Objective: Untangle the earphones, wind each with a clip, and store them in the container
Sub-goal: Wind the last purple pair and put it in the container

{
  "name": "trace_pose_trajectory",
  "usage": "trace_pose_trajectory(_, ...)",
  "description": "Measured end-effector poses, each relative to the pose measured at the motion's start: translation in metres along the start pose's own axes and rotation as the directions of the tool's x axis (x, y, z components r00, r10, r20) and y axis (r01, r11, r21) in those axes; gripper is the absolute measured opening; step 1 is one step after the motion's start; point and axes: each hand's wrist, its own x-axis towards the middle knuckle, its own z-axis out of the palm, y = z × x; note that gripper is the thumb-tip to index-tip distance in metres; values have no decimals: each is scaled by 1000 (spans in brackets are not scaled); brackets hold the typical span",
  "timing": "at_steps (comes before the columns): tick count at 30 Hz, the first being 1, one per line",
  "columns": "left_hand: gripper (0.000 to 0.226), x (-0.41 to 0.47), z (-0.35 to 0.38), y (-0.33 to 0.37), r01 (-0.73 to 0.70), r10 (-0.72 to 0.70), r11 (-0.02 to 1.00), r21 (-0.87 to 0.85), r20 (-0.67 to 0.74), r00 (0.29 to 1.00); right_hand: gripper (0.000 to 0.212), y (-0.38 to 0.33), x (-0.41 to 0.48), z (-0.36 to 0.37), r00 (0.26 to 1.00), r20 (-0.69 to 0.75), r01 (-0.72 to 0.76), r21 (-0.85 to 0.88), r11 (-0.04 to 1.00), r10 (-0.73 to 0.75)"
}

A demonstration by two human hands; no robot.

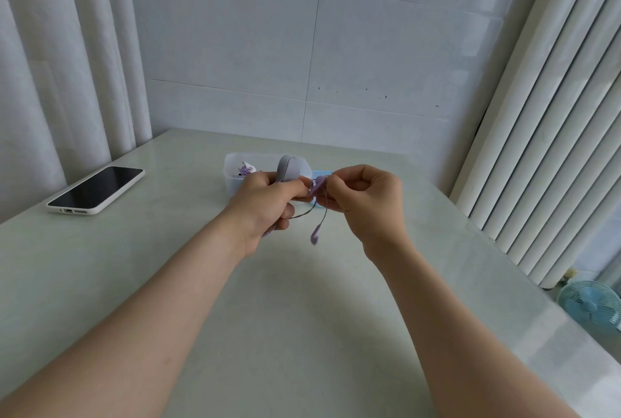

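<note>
Fingers (297, 189) of my left hand (265, 206) curl round the grey clip (288, 167); my right hand (366, 202) pinches the purple earphone cord (318, 186), both just in front of the clear container (232, 182).

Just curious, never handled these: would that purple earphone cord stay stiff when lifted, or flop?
Probably floppy: the purple earphone cord droops in a curve below the right hand, its earbud dangling. Likely light, since a fingertip pinch holds it.

The left hand (268, 202) hides part of the translucent plastic container (232, 162) and most of the purple earphone cord (323, 214).
</note>
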Motion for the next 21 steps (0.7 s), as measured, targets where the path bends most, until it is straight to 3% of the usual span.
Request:
trace_pose_trajectory(3,18,3,1,-1,22,-22,1000,-13,-52,998,16,-2,-1,0,1000,-5,1,37,999,-1)
trace_pose_trajectory(8,4,3,3,1,63,-69,993,-100,-64,996,16,-3,-1,4,999,53,-8,39,999,6)
trace_pose_trajectory(11,11,2,1,3,52,-62,982,-183,-46,997,17,-3,-1,4,997,71,-22,42,999,19)
trace_pose_trajectory(13,6,1,0,4,7,-13,990,-138,-37,999,18,-2,-1,4,999,48,-21,4,1000,21)
trace_pose_trajectory(17,16,-1,1,-1,-122,125,986,113,-21,992,17,1,1,1,999,45,-15,-73,997,18)
trace_pose_trajectory(21,13,1,1,-7,-193,210,956,220,-57,976,16,3,1,1,997,81,26,-164,986,-13)
